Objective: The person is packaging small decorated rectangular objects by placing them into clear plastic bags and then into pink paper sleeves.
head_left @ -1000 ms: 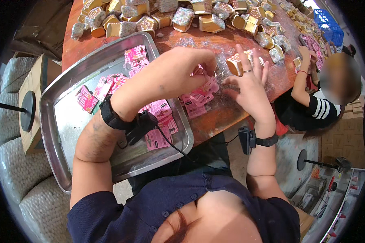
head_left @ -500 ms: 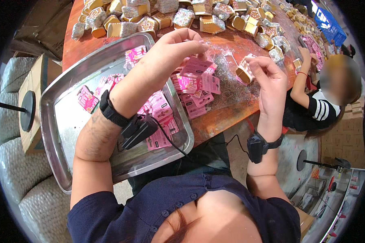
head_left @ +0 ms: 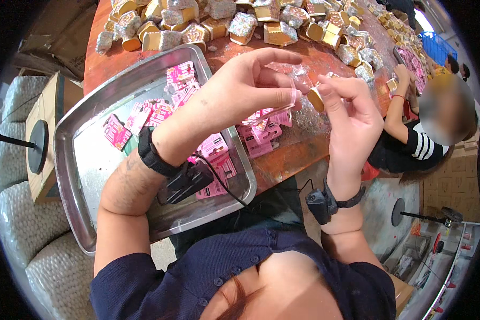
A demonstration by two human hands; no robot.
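My left hand (head_left: 261, 88) is over the near middle of the table, thumb and fingers closed on a thin pink card (head_left: 282, 110) seen nearly edge-on. Just to its right, my right hand (head_left: 352, 106) pinches a small gold house-shaped piece (head_left: 315, 100), partly hidden behind the fingers. The two hands' fingertips nearly meet. Beneath the left hand lies a pile of pink printed cards (head_left: 260, 140). More pink cards (head_left: 116, 132) lie in a metal tray (head_left: 73, 213) under my left forearm.
Many gold house-shaped pieces, some in bubble wrap (head_left: 242, 26), cover the far part of the orange-red table (head_left: 288, 157). A co-worker (head_left: 405, 128) sits at the right, beside pink packages. A blue crate (head_left: 436, 48) stands beyond. Rolls of bubble wrap (head_left: 29, 216) are at the left.
My left hand has moved right and slightly down toward the right hand, with the pink card now at its thumb. The right hand has turned, and the gold piece is more hidden.
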